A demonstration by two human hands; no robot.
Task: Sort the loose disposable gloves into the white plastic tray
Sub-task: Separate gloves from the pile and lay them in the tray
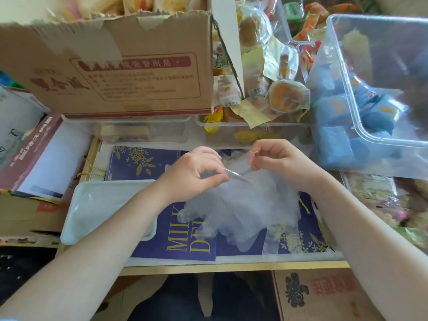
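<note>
- left hand (196, 172) centre frame, fingers curled, pinching the top edge of a clear disposable glove (240, 205); thumb and forefinger clamp the film
- right hand (275, 158) just right of it, fingertips pinching the same glove edge higher up; both hands grasping the glove, edge stretched between them
- glove hangs below the hands, its fingers drooping toward lower centre over the dark blue gift bags (143, 163); film is see-through and blurred, cannot tell whether it is one glove or several stuck together
- white plastic tray (76, 198) lower left of centre, just beside the left forearm; forearm crosses its right corner; thin clear film seems to lie inside, too faint to tell what it is
- torn cardboard box (115, 72) upper left; wrapped pastries (287, 96) upper centre-right in a clear bin; clear tub (361, 93) at right, tilted, blue packets (335, 140) under it
- maroon box (34, 147) at left edge
</note>
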